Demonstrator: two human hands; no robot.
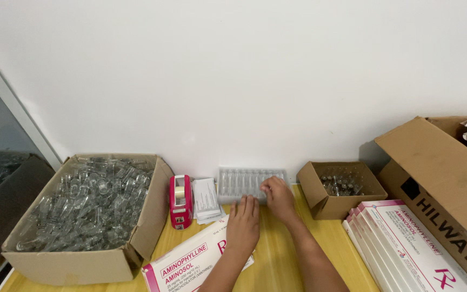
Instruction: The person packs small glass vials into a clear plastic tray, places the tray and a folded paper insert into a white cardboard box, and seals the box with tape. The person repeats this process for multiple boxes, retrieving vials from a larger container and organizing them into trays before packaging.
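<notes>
- A clear plastic tray of small ampoules lies against the wall at the back edge of the yellow table, about midway along it.
- My right hand rests on the tray's right end, fingers curled over it; I cannot tell whether they pinch an ampoule.
- My left hand lies flat, fingers together, at the tray's front edge, partly over a flat white and pink carton.
- Just left of the tray sits a stack of folded paper leaflets, then a pink tape dispenser.
- At the table's left end stands a large cardboard box heaped with clear empty trays.
- Right of the tray, a small open cardboard box holds glass ampoules.
- At the front right corner stands a row of white and pink cartons, beside a big open shipping box.
</notes>
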